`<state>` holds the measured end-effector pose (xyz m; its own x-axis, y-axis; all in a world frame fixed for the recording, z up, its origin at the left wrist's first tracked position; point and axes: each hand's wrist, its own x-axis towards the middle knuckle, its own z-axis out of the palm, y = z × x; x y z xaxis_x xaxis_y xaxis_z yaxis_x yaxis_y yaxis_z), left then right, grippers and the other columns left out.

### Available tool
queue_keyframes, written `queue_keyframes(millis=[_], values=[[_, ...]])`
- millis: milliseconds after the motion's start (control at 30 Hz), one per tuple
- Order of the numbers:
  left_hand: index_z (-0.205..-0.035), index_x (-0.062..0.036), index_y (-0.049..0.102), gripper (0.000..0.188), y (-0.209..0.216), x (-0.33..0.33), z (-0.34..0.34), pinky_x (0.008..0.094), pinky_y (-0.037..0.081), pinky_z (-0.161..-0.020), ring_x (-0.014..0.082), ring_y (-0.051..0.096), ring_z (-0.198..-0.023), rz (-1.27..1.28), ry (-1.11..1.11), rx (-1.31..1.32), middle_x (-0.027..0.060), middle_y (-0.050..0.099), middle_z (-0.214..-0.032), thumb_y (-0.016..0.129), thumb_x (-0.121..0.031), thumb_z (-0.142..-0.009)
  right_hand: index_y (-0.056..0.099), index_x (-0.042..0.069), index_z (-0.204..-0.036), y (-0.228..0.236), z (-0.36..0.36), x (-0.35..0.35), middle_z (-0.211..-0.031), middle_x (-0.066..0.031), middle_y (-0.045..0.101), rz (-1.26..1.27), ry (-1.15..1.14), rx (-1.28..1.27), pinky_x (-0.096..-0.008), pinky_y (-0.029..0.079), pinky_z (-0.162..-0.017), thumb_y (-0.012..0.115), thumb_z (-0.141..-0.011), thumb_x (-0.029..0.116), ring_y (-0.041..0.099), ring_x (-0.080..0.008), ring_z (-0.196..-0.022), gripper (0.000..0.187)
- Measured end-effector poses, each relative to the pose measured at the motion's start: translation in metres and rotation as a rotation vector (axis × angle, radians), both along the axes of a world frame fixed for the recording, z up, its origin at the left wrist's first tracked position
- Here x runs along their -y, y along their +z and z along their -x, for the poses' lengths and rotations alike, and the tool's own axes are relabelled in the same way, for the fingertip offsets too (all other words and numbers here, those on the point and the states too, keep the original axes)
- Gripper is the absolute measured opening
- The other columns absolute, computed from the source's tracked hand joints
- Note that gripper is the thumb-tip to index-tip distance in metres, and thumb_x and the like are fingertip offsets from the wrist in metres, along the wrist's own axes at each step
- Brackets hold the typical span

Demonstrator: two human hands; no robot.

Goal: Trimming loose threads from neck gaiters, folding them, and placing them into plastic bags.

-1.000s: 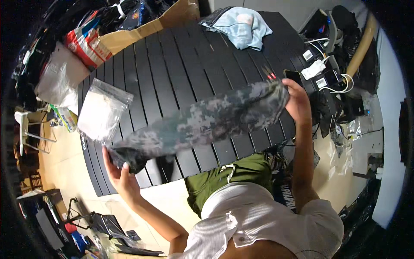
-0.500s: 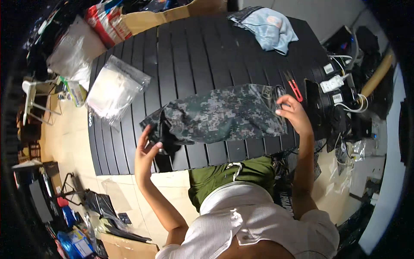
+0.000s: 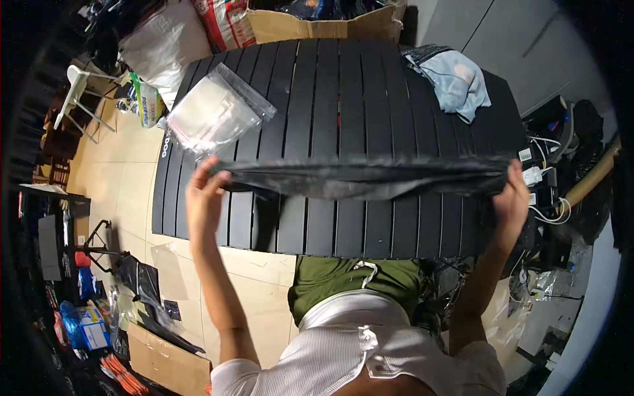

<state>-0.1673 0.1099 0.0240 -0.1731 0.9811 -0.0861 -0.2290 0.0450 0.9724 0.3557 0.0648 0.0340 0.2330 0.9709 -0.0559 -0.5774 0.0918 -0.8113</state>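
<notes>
A long strip of dark cloth [image 3: 356,179] is stretched taut sideways above the black slatted table. My left hand [image 3: 206,188] pinches its left end between thumb and fingers. At the opposite end, my right hand [image 3: 512,201] grips the other edge; that hand is slightly blurred. The cloth's dark side faces me, sagging a little in folds through the middle. Beyond my left hand lie clear plastic bags [image 3: 214,112] with pale contents. A light blue garment with a dark edge [image 3: 456,79] lies crumpled at the table's far right.
The black slatted table [image 3: 317,231] spans the middle. A cardboard box [image 3: 317,28] and a red-and-white sack [image 3: 224,25] stand behind it. White plugs and cables [image 3: 536,175] crowd the right side. A white chair [image 3: 82,99] and flattened cardboard [image 3: 165,353] are on the left.
My hands have moved apart, pulling the cloth from a broad camouflage-printed panel into a narrow, taut dark strip. The view has shifted, and the red snips no longer show.
</notes>
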Motion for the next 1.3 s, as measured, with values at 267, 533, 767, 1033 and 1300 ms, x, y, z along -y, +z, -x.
queue_keyframes(millis=[267,533,767,1033,1300], values=[[-0.133,0.0017,0.029,0.071,0.078,-0.026,-0.015,0.0247,0.037,-0.092,0.0147,0.039,-0.117,-0.427,-0.19,-0.062,0.0106,0.03,-0.138,0.053,0.012,-0.068,0.043,-0.003,-0.121,0.074,-0.005,0.005,-0.119,-0.0183,0.048,-0.36,0.043,0.233,-0.0394,0.033,-0.099,0.047,-0.082,-0.003,0.047,-0.0274,-0.111,0.04],[-0.131,0.0001,0.034,0.065,0.053,-0.096,0.041,0.0281,0.037,-0.092,0.0185,0.047,-0.11,-0.09,-0.465,-0.069,0.0105,0.042,-0.13,0.052,0.001,-0.069,0.043,-0.002,-0.123,0.053,-0.012,-0.068,-0.122,-0.0094,0.048,-0.068,0.245,0.387,-0.03,0.033,-0.097,0.053,-0.08,0.006,0.047,-0.0196,-0.109,0.045],[-0.128,0.0004,0.038,0.058,0.076,-0.056,0.025,0.0158,0.041,-0.06,0.0037,0.05,-0.073,-0.44,-0.193,-0.059,0.0058,0.053,-0.109,0.05,-0.006,-0.072,0.055,0.004,-0.108,0.087,-0.012,0.004,-0.11,-0.0108,0.057,-0.569,0.028,0.373,-0.0331,0.038,-0.094,0.053,-0.081,0.003,0.052,-0.0211,-0.104,0.028],[-0.07,0.0002,0.064,0.023,0.021,0.038,0.019,0.0248,0.038,-0.05,0.0131,0.052,-0.059,0.58,-0.801,-0.546,0.007,0.06,-0.068,0.046,0.007,-0.057,0.064,0.004,-0.081,0.053,-0.031,0.047,-0.075,-0.0067,0.062,-0.04,1.114,1.124,-0.0285,0.048,-0.063,0.062,-0.072,0.012,0.059,-0.0167,-0.071,0.012],[-0.125,-0.0011,0.042,0.05,0.065,-0.03,0.011,0.0267,0.043,-0.085,0.0147,0.054,-0.096,0.289,-0.372,0.086,0.0105,0.053,-0.113,0.056,-0.021,-0.082,0.055,-0.001,-0.105,0.033,-0.043,0.001,-0.093,-0.0056,0.059,0.1,0.175,0.4,-0.0226,0.045,-0.066,0.058,-0.077,0.0,0.055,-0.0117,-0.072,0.028]])
